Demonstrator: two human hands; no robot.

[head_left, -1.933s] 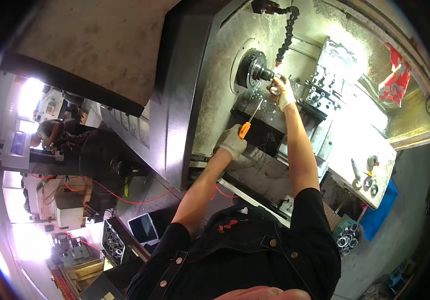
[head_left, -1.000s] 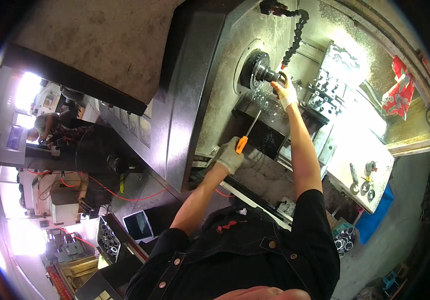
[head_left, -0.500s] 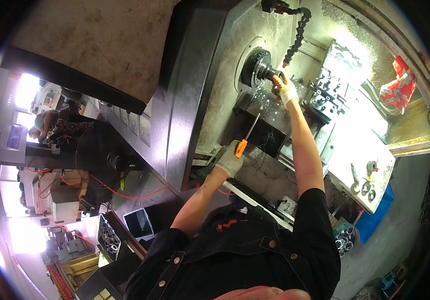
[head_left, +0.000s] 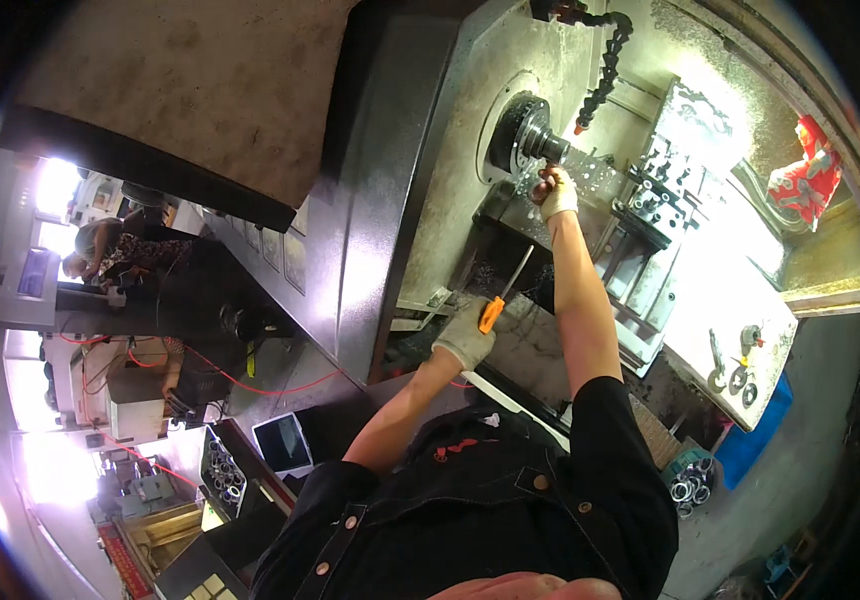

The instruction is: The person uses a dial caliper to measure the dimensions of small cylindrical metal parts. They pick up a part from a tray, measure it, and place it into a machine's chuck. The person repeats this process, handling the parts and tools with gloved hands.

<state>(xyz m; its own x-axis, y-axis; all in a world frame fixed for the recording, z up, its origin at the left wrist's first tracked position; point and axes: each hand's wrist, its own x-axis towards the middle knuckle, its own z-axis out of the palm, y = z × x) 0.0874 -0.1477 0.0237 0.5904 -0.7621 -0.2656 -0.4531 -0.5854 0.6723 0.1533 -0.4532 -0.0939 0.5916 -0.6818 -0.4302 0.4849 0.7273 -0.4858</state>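
Observation:
My left hand (head_left: 467, 335), in a pale work glove, is closed round the orange handle of a screwdriver (head_left: 491, 314). Its thin metal shaft points up and away, toward the inside of a lathe. Just below the lathe chuck (head_left: 520, 136) is my right hand (head_left: 556, 193), gloved with bare fingertips. Its fingers are curled together, and whatever lies in them is hidden. A shiny round metal workpiece (head_left: 554, 149) sticks out of the chuck, close above the right fingertips. Droplets fly around the chuck and that hand.
A jointed black coolant hose (head_left: 604, 85) with an orange nozzle hangs right of the chuck. Tool holders (head_left: 662, 192) stand on the carriage. Metal rings and tools lie on a bright panel (head_left: 725, 325); a red-and-white cloth (head_left: 810, 180) hangs beyond. Another person (head_left: 130, 250) works far left.
My right hand has drawn back from the workpiece to just below it, its fingers now curled. The left hand still grips the screwdriver, almost unmoved. More droplets spray to the right of the chuck.

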